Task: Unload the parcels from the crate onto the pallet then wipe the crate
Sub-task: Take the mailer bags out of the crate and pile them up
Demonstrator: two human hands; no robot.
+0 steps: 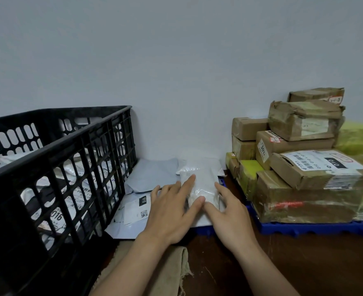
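Crate [58, 144] left of white parcel [201, 184]; cardboard boxes [300, 195] right; cloth [176, 265] nearside

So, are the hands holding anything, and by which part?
Nothing is gripped: left hand and right hand rest flat, fingers straight, on the white parcel.
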